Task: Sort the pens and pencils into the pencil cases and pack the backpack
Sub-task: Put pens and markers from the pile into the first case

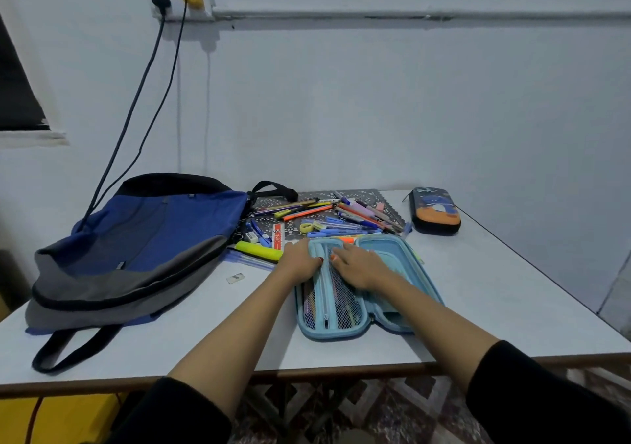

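Since the loose pens and pencils [341,218] all lie just past the far end of the open blue pencil case [341,336], that is the direction your coming move has to go: forward, away from you, over the case's far rim. The case rests on the tabletop [495,290] with its long axis running from your body towards the wall, leaning a little to the right, and most of the heap lies crosswise to that axis, so you will likely need to turn each pen to lay it in lengthwise. Both grips are at the case's far end and about equally near the heap. Your left grip [300,259] sits on the far left corner of the case, its fingers bent in towards the zip [324,300] of the mesh pocket [345,307]; whether it pinches the zip pull or only touches there, I cannot tell. Your right grip [358,266] lies fairly flat across the same end of the mesh, fingers stretched out towards the left grip and holding nothing that shows. A yellow highlighter [259,250] lies just left of the case's far corner, nearest your left grip. The backpack [136,245] lies well to the left of the case, and the dark pencil case [435,211] stands shut, beyond it and to the right.
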